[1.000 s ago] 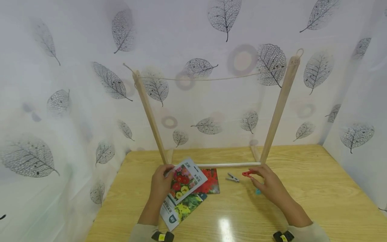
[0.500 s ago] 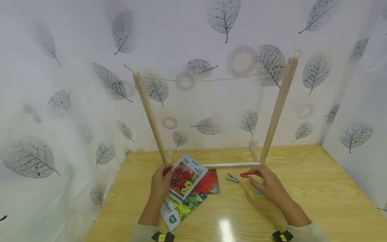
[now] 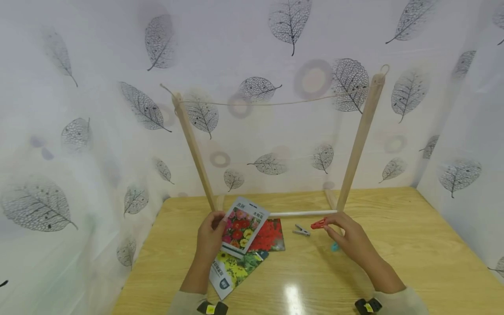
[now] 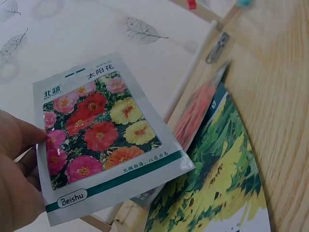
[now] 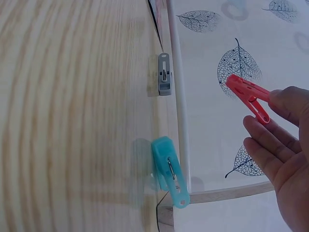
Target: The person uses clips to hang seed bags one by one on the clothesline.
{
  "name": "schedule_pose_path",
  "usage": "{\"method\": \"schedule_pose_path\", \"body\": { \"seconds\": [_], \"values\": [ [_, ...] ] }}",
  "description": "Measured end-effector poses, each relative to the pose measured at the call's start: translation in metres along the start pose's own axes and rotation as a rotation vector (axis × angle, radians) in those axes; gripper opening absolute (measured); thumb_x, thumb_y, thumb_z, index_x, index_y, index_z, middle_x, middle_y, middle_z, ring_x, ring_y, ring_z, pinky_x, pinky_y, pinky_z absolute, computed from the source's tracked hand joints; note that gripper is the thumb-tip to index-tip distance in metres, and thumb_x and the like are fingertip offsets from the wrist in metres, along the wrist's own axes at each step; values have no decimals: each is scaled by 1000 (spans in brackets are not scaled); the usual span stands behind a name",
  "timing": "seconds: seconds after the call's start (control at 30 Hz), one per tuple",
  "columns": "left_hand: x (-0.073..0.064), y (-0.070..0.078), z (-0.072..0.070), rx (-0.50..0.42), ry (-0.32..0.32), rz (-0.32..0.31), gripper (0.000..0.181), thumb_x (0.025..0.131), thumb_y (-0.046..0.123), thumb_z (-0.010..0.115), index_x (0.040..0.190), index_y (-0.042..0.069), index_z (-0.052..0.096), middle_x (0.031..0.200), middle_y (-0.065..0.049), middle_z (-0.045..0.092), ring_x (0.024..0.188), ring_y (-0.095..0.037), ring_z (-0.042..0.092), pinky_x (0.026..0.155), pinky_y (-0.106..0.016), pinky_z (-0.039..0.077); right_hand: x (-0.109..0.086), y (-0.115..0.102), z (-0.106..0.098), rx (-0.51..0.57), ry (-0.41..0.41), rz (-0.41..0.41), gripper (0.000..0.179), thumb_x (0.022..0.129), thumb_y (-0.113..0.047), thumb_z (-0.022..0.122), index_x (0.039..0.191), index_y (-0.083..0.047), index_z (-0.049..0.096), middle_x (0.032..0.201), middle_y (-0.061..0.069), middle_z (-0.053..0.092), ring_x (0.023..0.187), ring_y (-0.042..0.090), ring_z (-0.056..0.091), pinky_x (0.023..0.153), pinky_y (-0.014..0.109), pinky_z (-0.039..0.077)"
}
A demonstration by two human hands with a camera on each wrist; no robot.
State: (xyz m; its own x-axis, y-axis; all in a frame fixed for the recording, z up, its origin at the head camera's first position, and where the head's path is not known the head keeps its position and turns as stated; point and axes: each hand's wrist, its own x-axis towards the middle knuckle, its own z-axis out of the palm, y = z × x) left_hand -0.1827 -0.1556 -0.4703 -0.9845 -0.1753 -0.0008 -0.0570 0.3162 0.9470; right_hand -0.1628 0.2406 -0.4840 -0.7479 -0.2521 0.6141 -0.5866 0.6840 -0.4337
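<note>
- We see the left hand point(image 3: 210, 238) grasping a seed packet point(image 4: 99, 130) by its edge, thumb on the printed front, fingers behind.
- We find this packet raised and tilted, its pink, red, orange and yellow flowers facing up.
- Below it we see a red-flower packet point(image 3: 272, 236) and a yellow-flower packet point(image 3: 241, 272), both partly covered in the head view.
- We see the right hand point(image 3: 354, 243) pinching a red clip point(image 5: 248, 96) at its handle end, above the surface point(image 3: 425, 249).
- Near that hand we see a teal clip point(image 5: 166, 164) on the surface; a grey clip point(image 3: 301, 230) lies between both hands, near a white bar point(image 3: 303, 214).
- Behind, we see two wooden posts point(image 3: 360, 144) with a cord point(image 3: 271, 104) strung between their tops.
</note>
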Motion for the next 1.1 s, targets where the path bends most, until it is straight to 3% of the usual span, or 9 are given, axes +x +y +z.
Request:
{"method": "schedule_pose_path", "body": {
  "seconds": [0.2,0.47,0.7,1.1],
  "values": [
    [0,2,2,-41,6,1,21,102,25,58,122,17,62,123,-5,65,114,-22,61,98,-37,52,3,2,-2,22,26,-37,31,78,7,79,101,-11,70,107,1,70,100,17,64,95,2,39],
    [0,0,3,-78,4,8,19,102,23,59,120,16,63,120,-5,65,105,-19,64,85,-25,56,7,1,-6,12,27,-44,32,77,7,80,101,-13,70,106,0,68,99,15,63,93,5,43],
    [-2,3,2,-100,14,36,18,102,21,60,118,14,63,116,-7,66,98,-17,64,77,-22,56,11,0,-12,2,35,-36,31,77,8,80,99,-13,72,106,1,67,96,16,62,89,5,43],
    [-1,10,-1,-122,40,31,20,102,21,60,120,13,63,118,-8,67,98,-17,66,82,-25,57,18,-4,-17,22,34,-33,27,81,8,77,98,-12,72,110,6,68,101,20,62,95,1,38]
  ]
}}
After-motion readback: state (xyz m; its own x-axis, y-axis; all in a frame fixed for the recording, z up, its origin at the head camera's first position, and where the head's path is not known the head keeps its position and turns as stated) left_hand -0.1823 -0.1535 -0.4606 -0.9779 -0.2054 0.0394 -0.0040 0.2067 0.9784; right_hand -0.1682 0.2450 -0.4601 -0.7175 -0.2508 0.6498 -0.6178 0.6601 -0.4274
